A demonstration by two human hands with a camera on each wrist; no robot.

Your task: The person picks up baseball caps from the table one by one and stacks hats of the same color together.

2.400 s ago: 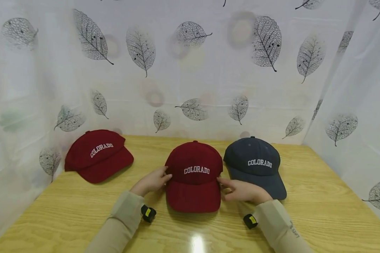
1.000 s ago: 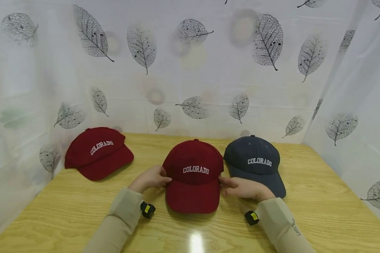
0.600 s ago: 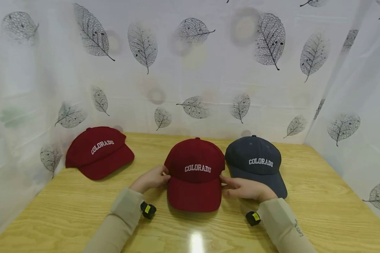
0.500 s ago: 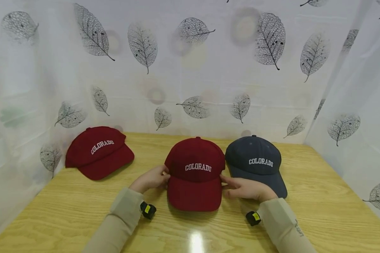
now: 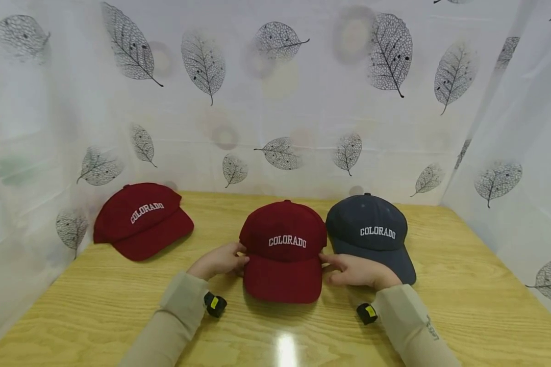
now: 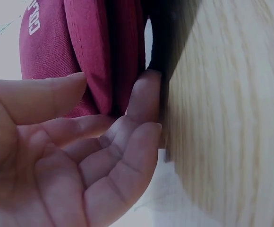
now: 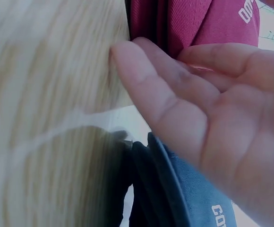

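Note:
On the wooden table, a dark red baseball cap [image 5: 282, 278] lettered COLORADO sits between both hands, brim toward me. My left hand [image 5: 219, 261] is at its left side; in the left wrist view the thumb [image 6: 56, 97] lies by the cap's edge and the loosely bent fingers [image 6: 144, 97] reach below it. My right hand [image 5: 360, 270] is at the other side, its nearly straight fingers [image 7: 141, 75] touching the lower edge in the right wrist view. The right thumb stands apart, mostly outside that view. A navy COLORADO cap [image 5: 367, 221] lies behind the right hand.
Another dark red COLORADO cap [image 5: 142, 221] lies turned at an angle on the far left. A white curtain with leaf prints [image 5: 284, 112] hangs behind and at both sides of the table [image 5: 464, 306]. The navy cap is close beside the middle one.
The middle red cap has shifted slightly to the right and away from me, its brim drawn in a little. Both hands stay at its sides. The outer caps keep their places.

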